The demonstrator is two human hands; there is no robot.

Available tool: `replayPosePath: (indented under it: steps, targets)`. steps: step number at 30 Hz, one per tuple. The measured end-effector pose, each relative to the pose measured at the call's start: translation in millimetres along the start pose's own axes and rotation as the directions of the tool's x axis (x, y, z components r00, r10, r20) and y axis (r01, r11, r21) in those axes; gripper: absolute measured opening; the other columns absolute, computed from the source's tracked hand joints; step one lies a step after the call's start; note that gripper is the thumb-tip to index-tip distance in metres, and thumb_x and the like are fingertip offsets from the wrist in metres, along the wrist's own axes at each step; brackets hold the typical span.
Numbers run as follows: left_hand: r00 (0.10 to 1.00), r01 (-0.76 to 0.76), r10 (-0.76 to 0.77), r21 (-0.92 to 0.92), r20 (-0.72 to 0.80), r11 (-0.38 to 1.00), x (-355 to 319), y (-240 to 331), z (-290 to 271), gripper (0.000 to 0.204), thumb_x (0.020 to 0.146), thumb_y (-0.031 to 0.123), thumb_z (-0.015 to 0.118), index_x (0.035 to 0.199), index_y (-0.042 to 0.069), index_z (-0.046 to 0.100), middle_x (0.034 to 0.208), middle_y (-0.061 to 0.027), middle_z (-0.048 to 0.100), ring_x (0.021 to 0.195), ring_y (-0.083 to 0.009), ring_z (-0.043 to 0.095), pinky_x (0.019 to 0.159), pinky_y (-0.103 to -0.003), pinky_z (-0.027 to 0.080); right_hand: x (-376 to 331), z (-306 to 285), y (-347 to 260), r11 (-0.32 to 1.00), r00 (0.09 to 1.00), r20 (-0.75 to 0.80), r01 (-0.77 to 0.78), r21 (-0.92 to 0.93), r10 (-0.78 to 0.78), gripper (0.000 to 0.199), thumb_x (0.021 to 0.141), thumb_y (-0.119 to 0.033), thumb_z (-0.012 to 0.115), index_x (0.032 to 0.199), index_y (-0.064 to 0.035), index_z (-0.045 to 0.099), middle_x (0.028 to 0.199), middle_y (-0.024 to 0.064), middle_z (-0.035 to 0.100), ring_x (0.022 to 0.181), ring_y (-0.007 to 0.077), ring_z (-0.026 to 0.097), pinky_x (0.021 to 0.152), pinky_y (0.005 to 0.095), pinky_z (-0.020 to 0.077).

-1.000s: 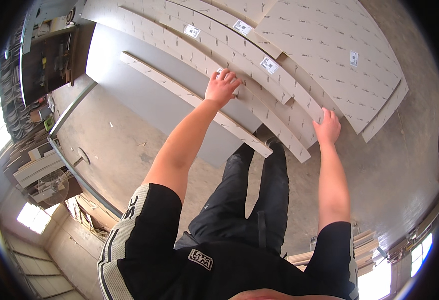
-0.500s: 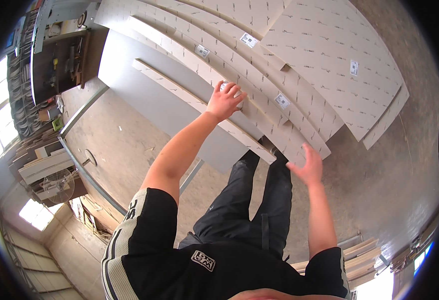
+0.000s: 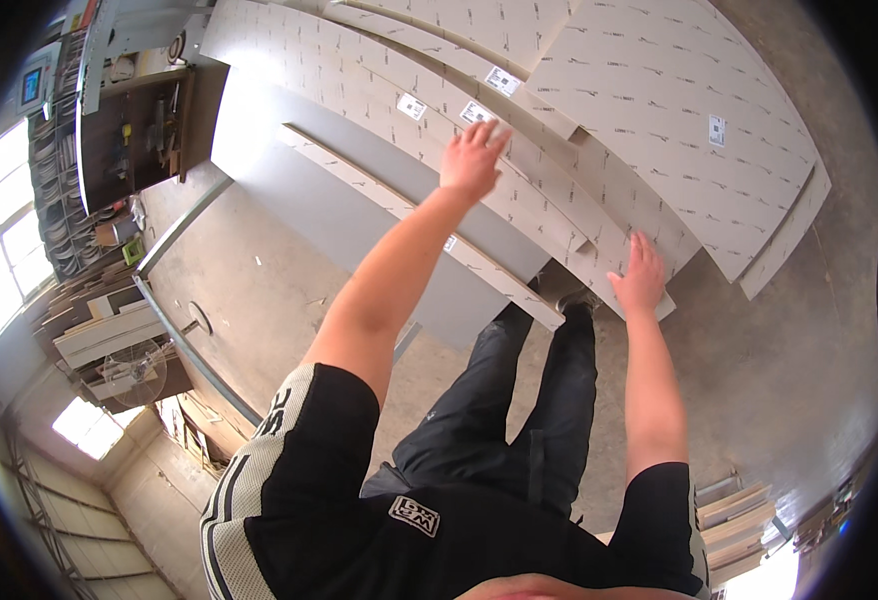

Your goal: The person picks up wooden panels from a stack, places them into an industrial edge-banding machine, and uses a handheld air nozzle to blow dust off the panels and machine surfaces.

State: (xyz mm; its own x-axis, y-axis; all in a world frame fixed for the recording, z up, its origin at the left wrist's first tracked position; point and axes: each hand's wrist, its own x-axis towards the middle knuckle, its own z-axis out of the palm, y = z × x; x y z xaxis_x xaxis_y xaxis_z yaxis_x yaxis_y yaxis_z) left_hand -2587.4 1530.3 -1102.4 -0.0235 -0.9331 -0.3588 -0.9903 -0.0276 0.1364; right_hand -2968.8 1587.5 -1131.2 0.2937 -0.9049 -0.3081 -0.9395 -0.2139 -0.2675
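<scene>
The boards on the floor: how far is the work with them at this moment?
Several pale boards already lie overlapped on the concrete floor, some bearing small white labels. In hand: the left hand reaches open over a long board, and the right hand rests at that stack's near edge. A narrow strip lies apart, untouched. What remains cannot be told.

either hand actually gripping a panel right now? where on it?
No closed grip. Left hand is open, fingers spread over the long panels. Right hand lies flat on a panel's near end; touching, not holding.
</scene>
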Motion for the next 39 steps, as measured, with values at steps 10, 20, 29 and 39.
replayPosePath:
  steps: [10,20,29,39]
  targets:
    - [0.742,0.550,-0.401,-0.830,0.536,-0.092,-83,28,-4,0.071,0.097,0.044,0.065,0.150,0.004,0.040,0.149,-0.0130,0.049,0.134,-0.0264,0.051,0.106,-0.045,0.046,-62,-62,0,0.984,0.992,0.096,-0.100,0.146,0.087,0.062,0.068,-0.013,0.079,0.125,-0.0084,0.057,0.128,0.0092,0.057,0.114,0.0345,0.059,0.095,0.0444,0.0499]
    - [0.724,0.200,-0.232,-0.520,0.649,-0.830,-128,31,-86,0.062,0.093,0.059,0.057,0.140,0.018,0.053,0.140,-0.0086,0.056,0.125,-0.0348,0.053,0.106,-0.061,0.044,-295,-238,-47,0.965,0.997,-0.051,-0.046,0.260,0.061,0.066,0.066,-0.017,0.079,0.128,-0.0091,0.060,0.130,0.0094,0.062,0.113,0.0306,0.063,0.094,0.0437,0.0531]
    - [0.893,0.156,-0.279,-0.827,0.352,-0.540,-252,141,-205,0.083,0.094,0.077,0.041,0.158,0.023,0.033,0.161,-0.0056,0.037,0.144,-0.0311,0.039,0.122,-0.055,0.028,-464,-206,-59,0.935,0.930,-0.253,-0.185,0.301,0.266,0.078,0.065,-0.019,0.082,0.138,-0.0159,0.053,0.134,0.0039,0.061,0.121,0.0245,0.058,0.102,0.0415,0.0456]
    - [0.916,-0.246,0.205,-0.887,-0.345,-0.392,-320,360,-363,0.080,0.087,0.081,0.046,0.120,0.010,0.060,0.106,-0.0055,0.066,0.095,-0.0237,0.065,0.085,-0.042,0.056,-501,-234,-8,0.760,0.829,-0.328,-0.165,0.629,0.452,0.095,0.076,-0.053,0.080,0.150,-0.0106,0.039,0.144,0.0160,0.052,0.135,0.0358,0.047,0.114,0.0454,0.0351]
